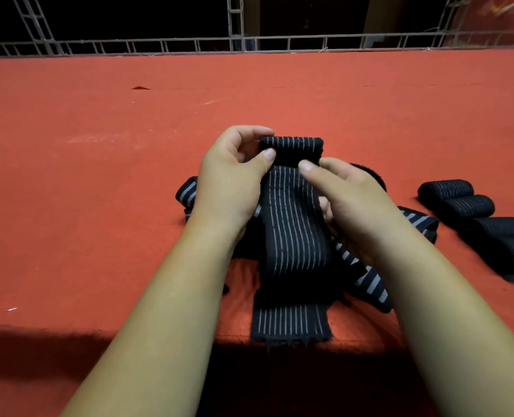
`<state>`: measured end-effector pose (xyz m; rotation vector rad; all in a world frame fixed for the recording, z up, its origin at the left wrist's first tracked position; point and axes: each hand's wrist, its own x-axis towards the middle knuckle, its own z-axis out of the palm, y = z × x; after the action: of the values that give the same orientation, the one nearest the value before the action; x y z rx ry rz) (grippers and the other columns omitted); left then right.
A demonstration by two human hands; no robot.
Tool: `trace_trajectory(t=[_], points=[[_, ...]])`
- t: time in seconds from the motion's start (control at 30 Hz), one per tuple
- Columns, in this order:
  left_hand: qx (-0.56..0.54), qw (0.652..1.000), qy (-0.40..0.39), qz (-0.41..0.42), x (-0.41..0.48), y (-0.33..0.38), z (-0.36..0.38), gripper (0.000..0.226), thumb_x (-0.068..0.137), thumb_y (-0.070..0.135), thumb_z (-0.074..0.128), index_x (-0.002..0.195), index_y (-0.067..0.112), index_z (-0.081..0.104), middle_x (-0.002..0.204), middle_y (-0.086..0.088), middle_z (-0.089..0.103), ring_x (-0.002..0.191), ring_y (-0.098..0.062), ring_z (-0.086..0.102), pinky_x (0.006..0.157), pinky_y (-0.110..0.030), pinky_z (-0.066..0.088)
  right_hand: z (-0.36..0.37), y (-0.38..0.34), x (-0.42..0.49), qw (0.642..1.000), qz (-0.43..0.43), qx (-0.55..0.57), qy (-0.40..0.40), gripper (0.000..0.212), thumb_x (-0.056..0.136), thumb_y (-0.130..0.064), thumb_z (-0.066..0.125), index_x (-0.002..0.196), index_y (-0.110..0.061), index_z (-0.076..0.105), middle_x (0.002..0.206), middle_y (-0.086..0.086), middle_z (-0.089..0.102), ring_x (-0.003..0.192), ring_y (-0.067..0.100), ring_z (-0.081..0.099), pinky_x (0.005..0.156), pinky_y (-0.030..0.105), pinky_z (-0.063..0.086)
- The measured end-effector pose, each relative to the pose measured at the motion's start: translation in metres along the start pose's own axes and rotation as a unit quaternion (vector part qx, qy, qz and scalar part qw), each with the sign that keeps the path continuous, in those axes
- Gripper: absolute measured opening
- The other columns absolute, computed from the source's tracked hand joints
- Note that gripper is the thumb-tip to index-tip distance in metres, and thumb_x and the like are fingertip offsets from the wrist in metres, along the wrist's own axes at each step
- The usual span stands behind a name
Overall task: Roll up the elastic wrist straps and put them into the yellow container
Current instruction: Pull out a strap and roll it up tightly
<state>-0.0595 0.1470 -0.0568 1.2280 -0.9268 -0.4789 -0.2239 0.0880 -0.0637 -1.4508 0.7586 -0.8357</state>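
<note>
Elastic wrist strap, black with thin pale stripes, lies lengthwise toward the person on the red cloth; near end frayed and hanging at the table edge, far end already wound into a short thick rolled end. Head view only. Left hand pinches the left side of the roll, thumb in front, fingers curled over the top. Right hand has its thumb pressed on the flat strap just below the roll; its other fingers seem tucked under the band, though the strap hides most of them, so the grip is probably a pinch. The roll sits between the two thumbs, raised slightly off the cloth. Judgement on handling: light, soft, stretchy webbing, ribbed enough not to slip, but springy, so a slack roll will likely loosen; best held at both side edges of the roll with the tail kept taut. Under the hands lie more loose straps, tangled, with broader stripes. To the right, well apart from the hands, a row of finished rolls sits side by side, touching. Yellow container not in view. A metal railing runs along the far edge.
</note>
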Motion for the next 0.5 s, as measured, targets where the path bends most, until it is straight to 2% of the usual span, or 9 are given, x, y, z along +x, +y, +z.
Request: trace_trajectory(t=[0.03,0.07,0.17,0.27,0.4,0.5], points=[[-0.002,1.000,-0.004,0.003,0.000,0.000,0.000,0.026,0.099,0.001,0.071,0.111,0.023,0.077,0.095,0.004,0.079,0.086,-0.011,0.076,0.072,-0.028,0.059,0.000,0.001,0.003,0.999,-0.026,-0.016,0.036,0.030,0.105,-0.046,0.066,0.130,-0.029,0.073,0.100,-0.010,0.081,0.078,0.004,0.076,0.068,0.028,0.055],[-0.001,1.000,-0.009,0.008,-0.001,0.000,0.001,0.026,0.098,0.000,0.072,0.110,0.022,0.077,0.098,0.003,0.080,0.090,-0.012,0.077,0.075,-0.029,0.060,0.000,0.001,0.006,0.997,-0.041,-0.024,0.061,0.034,0.102,-0.053,0.066,0.130,-0.034,0.073,0.106,-0.010,0.082,0.088,0.006,0.077,0.075,0.032,0.056],[-0.001,0.999,-0.026,0.019,-0.003,-0.002,0.004,0.028,0.094,-0.005,0.074,0.105,0.021,0.079,0.103,0.001,0.082,0.100,-0.015,0.078,0.085,-0.031,0.062,0.000,0.003,0.012,0.995,-0.049,-0.044,0.078,0.047,0.096,-0.071,0.058,0.124,-0.037,0.076,0.117,-0.009,0.081,0.110,0.015,0.077,0.103,0.051,0.057],[-0.004,0.999,-0.042,0.029,-0.006,-0.002,0.006,0.030,0.091,-0.007,0.076,0.101,0.021,0.081,0.105,0.000,0.083,0.107,-0.019,0.078,0.095,-0.039,0.063,0.002,0.003,0.012,0.994,-0.034,-0.049,0.094,0.058,0.093,-0.079,0.052,0.117,-0.033,0.079,0.113,-0.009,0.082,0.110,0.016,0.078,0.107,0.054,0.055],[-0.004,0.998,-0.059,0.028,-0.006,-0.002,0.005,0.030,0.092,-0.007,0.075,0.106,0.018,0.083,0.107,0.000,0.083,0.109,-0.021,0.078,0.095,-0.036,0.063,0.004,0.007,0.014,0.993,-0.025,-0.027,0.115,0.047,0.096,-0.064,0.055,0.113,-0.029,0.080,0.109,-0.004,0.083,0.107,0.019,0.079,0.106,0.056,0.056],[-0.005,0.999,-0.047,0.007,-0.007,-0.002,0.007,0.034,0.094,-0.005,0.074,0.118,0.018,0.082,0.112,0.001,0.083,0.112,-0.020,0.077,0.102,-0.039,0.061,0.008,0.004,0.011,0.987,-0.042,-0.014,0.151,0.034,0.102,-0.047,0.054,0.118,-0.028,0.078,0.111,-0.007,0.081,0.107,0.011,0.077,0.106,0.050,0.057]])
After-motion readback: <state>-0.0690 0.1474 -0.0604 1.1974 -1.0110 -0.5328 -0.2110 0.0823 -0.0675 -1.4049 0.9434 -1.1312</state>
